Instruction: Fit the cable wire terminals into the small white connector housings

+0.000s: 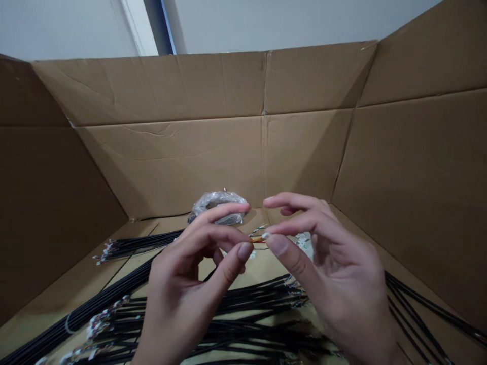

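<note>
My left hand (190, 274) and my right hand (323, 263) meet in the middle of the view, each pinching one end of a short piece of thin orange and red wire (257, 239) between thumb and fingertips. The piece is small, and my fingers partly hide it. Below my hands lies a heap of black cables (236, 317) with small connectors and coloured wire ends. A crumpled clear plastic bag (216, 205) sits just beyond my left fingers, with dark contents that are hard to make out.
Everything lies inside a large cardboard box (167, 167) with tall brown walls. Another black cable bundle (133, 246) lies at the left, and more cables (418, 314) run along the right wall. Small white-tipped wire ends (304, 242) lie behind my right hand.
</note>
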Demonstrator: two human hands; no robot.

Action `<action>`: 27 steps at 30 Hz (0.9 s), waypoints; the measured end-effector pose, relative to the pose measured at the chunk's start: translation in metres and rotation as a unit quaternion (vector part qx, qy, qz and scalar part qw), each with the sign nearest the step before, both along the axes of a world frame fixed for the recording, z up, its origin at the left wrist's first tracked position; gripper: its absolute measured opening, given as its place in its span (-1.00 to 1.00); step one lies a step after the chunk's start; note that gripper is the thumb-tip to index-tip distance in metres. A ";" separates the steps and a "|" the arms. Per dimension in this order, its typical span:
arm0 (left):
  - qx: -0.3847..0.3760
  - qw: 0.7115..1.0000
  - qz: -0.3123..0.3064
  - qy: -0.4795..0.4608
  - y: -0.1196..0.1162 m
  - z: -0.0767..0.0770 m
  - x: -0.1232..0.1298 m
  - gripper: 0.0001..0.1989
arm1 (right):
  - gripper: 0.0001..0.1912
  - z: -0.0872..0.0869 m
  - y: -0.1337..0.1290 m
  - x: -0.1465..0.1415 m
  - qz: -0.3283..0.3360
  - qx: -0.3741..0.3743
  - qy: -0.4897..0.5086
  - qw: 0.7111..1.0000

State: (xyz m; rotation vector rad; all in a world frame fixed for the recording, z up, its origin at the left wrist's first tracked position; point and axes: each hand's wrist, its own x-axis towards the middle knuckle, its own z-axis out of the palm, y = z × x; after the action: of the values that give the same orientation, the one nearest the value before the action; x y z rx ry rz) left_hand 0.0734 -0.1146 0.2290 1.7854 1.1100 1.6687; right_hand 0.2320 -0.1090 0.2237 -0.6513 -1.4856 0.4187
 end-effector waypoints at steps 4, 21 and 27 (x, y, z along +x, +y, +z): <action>-0.023 0.999 0.012 -0.029 0.003 -0.001 -0.001 -0.85 | -0.89 0.001 0.002 0.007 0.008 -0.026 -0.013 1.000; -0.021 0.998 -0.044 -0.048 0.018 -0.002 -0.010 -0.88 | -0.88 0.005 0.003 0.010 -0.067 -0.006 -0.120 0.990; 0.030 0.997 -0.042 -0.054 0.018 -0.007 -0.007 -0.91 | -0.87 0.005 0.004 0.009 -0.077 -0.008 -0.120 0.990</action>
State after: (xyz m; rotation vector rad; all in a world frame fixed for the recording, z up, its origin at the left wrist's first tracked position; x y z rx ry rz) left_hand 0.0668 -0.0965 0.2217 1.7298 0.9346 1.7423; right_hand 0.2413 -0.1048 0.2288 -0.8458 -1.6471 0.2377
